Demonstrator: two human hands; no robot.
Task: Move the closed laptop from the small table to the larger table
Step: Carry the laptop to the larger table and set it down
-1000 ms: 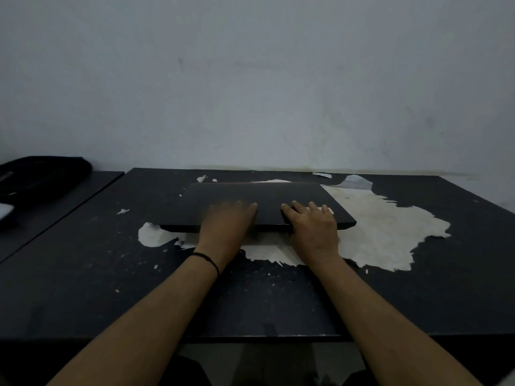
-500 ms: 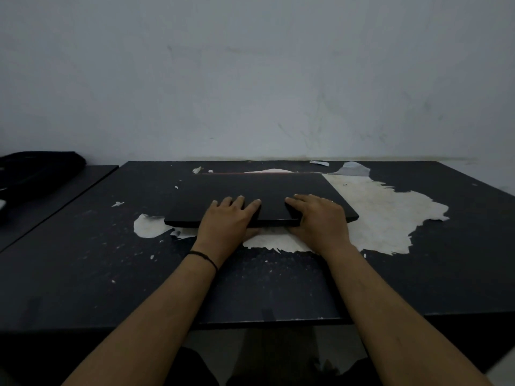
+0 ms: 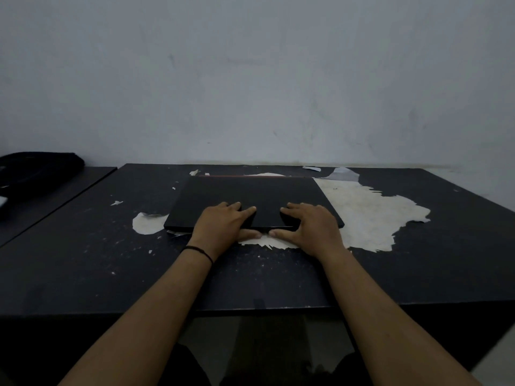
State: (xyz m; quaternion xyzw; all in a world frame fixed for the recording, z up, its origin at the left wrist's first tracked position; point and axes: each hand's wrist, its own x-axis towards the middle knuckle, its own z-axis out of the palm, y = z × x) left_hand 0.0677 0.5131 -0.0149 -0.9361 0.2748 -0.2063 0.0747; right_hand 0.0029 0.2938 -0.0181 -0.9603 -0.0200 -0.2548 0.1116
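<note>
The closed black laptop (image 3: 250, 195) lies flat on the dark table (image 3: 83, 263) in front of me, over a pale patch where the top has peeled. My left hand (image 3: 223, 227) and my right hand (image 3: 309, 227) both sit at the middle of its near edge. Their fingers rest on the lid, and both thumbs press against the front edge from below, almost touching each other. The laptop's far corners and sides are free.
A second dark table (image 3: 55, 190) adjoins on the left, with a narrow seam between the two. A black bag (image 3: 36, 168) lies on it at the far left. A grey wall closes off the back. The table's near edge (image 3: 264, 309) is below my forearms.
My hands have gone from lying flat on the lid to clasping the near edge, thumbs now tucked at the front. The laptop has stayed in place.
</note>
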